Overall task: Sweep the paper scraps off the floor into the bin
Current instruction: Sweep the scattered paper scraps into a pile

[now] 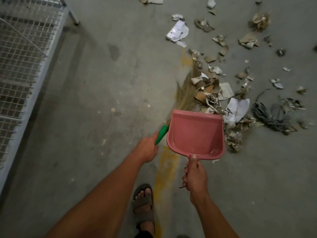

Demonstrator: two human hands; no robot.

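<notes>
Left hand [147, 148] wrapped round the green handle of the broom [184, 93]; fingers are on the far side, so I can't see exactly how they lie. Right hand [194, 176] gripping the stub handle of the pink dustpan [195, 134], thumb laid flat on top at the pan's neck.

Key relation: the broom's long axis runs from the left hand forward and to the right, bristles ending at the near-left edge of the paper scraps [214, 93]. The pan sits directly ahead of the right hand with its open lip facing forward, just short of the pile's near edge. So the densest scraps lie just beyond the lip and to its right; the bristles are left of them. The right hand, with the pan, is the nearer one. My read: the sweep has to pull scraps back toward the lip.

Pan looks empty. Looser scraps spread well ahead and right of both hands; a tangle of dark cord [267, 115] lies right of the pan.

Hard to tell:
- bristles are blurred
- pan hides the broom neck
- can't say if the lip touches the floor
- no bin in view
- top-edge scraps cut off
</notes>
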